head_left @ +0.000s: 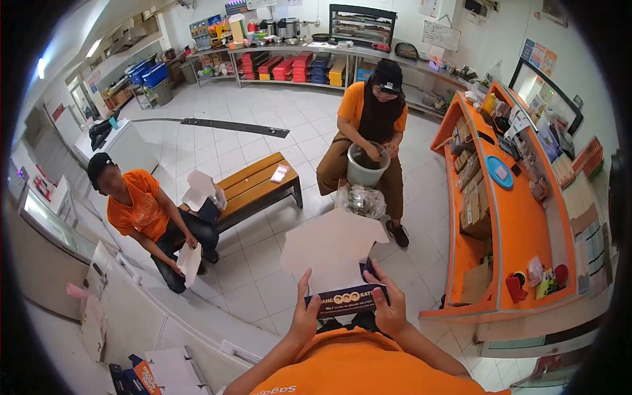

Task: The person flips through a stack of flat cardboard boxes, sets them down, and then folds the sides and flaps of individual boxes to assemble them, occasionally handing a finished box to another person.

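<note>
A partly folded cardboard box [336,253] is held out in front of my orange shirt. Its white inner flaps spread away from me, and its dark blue printed side faces me. My left hand [305,313] grips the left end of that printed side. On the right end, my right hand [390,304] is closed round the card, its thumb and fingers near the dark corner flap. Both hands are on the same box, with the printed panel between them.
One person [138,210] sits at left with white card beside a wooden bench [253,184]. Another person [368,125] reaches into a white bucket [367,172], with a plastic bag [362,199] below. An orange counter [523,217] stands right; flat boxes [174,372] lie lower left.
</note>
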`<act>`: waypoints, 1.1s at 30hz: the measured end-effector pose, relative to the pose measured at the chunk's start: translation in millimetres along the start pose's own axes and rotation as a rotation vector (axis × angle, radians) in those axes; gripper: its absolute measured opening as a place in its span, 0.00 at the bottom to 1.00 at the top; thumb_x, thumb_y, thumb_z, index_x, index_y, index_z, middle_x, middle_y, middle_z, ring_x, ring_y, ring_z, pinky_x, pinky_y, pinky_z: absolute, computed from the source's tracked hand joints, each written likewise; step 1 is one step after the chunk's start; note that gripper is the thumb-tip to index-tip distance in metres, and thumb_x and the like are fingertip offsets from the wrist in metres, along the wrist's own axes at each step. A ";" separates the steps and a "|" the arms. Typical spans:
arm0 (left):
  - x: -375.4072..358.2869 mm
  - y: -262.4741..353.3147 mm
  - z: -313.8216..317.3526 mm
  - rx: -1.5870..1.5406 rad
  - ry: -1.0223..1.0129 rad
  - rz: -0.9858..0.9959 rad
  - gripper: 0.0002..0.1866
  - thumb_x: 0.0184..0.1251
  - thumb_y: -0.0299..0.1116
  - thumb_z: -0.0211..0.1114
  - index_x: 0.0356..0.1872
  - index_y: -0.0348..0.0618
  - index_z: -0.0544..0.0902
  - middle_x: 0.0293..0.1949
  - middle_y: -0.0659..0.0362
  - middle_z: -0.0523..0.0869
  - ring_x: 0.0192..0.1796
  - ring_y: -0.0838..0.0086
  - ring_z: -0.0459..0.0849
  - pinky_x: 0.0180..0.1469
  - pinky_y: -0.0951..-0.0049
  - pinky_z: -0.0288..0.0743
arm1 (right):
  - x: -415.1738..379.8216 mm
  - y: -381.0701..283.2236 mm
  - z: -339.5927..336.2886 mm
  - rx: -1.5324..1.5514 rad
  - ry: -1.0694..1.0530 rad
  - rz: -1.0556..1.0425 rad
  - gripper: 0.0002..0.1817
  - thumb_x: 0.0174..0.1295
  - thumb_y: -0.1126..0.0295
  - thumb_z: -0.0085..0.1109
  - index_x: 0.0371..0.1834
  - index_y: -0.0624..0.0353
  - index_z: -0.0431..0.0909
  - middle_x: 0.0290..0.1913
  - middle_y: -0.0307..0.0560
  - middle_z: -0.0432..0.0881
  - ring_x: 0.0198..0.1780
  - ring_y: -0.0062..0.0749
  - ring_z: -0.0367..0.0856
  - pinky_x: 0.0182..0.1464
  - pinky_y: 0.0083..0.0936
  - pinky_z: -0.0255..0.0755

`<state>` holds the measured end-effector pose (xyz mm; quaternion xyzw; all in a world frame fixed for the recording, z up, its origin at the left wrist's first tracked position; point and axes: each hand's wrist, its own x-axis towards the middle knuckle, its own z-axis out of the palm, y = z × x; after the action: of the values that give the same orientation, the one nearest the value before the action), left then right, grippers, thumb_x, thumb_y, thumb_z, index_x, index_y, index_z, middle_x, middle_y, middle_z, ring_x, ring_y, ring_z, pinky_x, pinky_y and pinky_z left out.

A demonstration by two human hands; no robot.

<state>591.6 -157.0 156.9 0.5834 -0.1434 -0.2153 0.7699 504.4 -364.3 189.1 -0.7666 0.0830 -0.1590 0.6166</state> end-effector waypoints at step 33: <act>7.5 59.3 -3.9 0.611 -0.278 0.658 0.46 0.37 0.36 0.91 0.64 0.58 0.79 0.71 0.43 0.61 0.73 0.44 0.71 0.62 0.52 0.78 | 32.6 3.6 -55.0 0.734 -0.039 0.528 0.27 0.76 0.62 0.55 0.74 0.66 0.71 0.63 0.46 0.81 0.64 0.30 0.81 0.65 0.25 0.76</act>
<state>609.7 -144.0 212.5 0.6725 -0.4793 0.0159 0.5637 516.2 -426.2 200.5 -0.4525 0.2025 -0.0008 0.8685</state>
